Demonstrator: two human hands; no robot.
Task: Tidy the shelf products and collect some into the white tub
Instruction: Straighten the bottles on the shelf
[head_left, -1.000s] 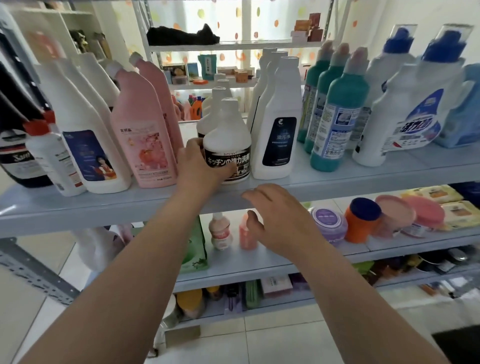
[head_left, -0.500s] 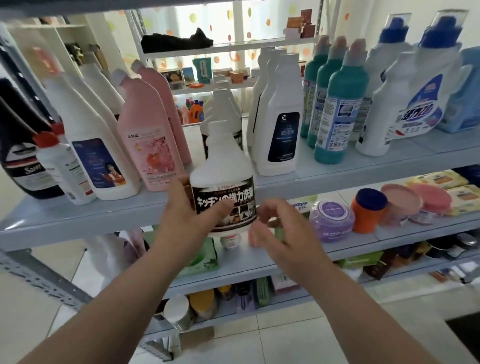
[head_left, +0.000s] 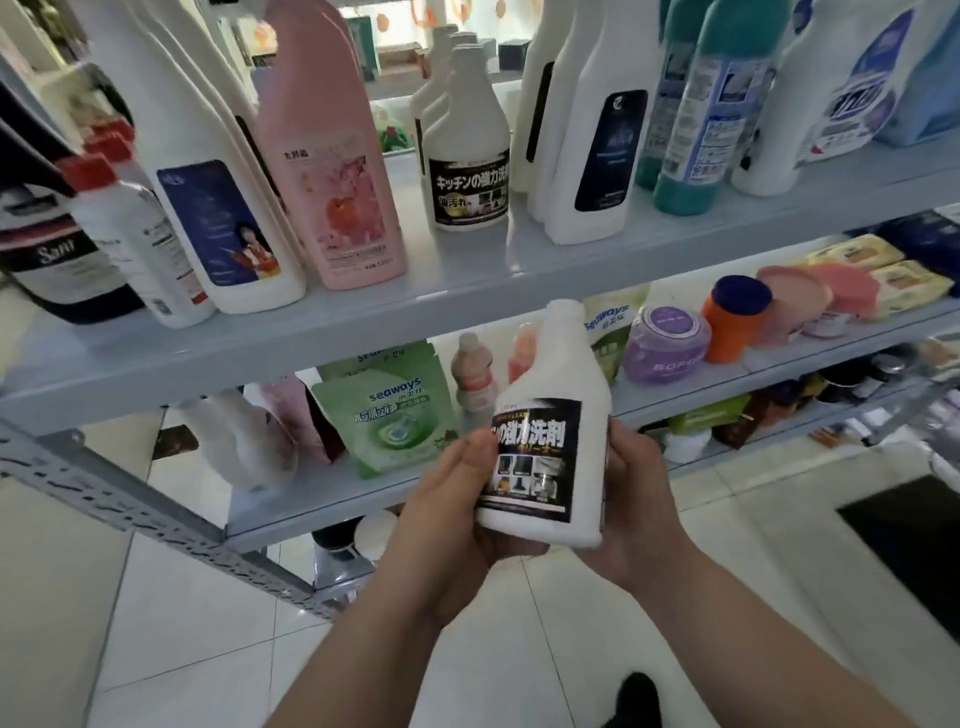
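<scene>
A white cleaner bottle (head_left: 558, 395) with a black label is held upright in front of the lower shelf, below the upper shelf's edge. My left hand (head_left: 457, 514) grips its left side with the thumb across the label. My right hand (head_left: 636, 499) wraps round its right side and base. More bottles of the same kind (head_left: 467, 150) stand in a row on the upper shelf (head_left: 467, 291). No white tub is in view.
Pink bottles (head_left: 332, 171), tall white bottles (head_left: 587, 130) and teal bottles (head_left: 696, 119) crowd the upper shelf. The lower shelf (head_left: 311, 499) holds green pouches (head_left: 395, 415), small bottles, a purple jar (head_left: 665, 343) and an orange jar (head_left: 732, 317). White tiled floor lies below, with a dark mat (head_left: 914, 551) at right.
The bottle has come off the upper shelf and down in front of the lower shelf. My right hand has closed round its right side, so both hands hold it.
</scene>
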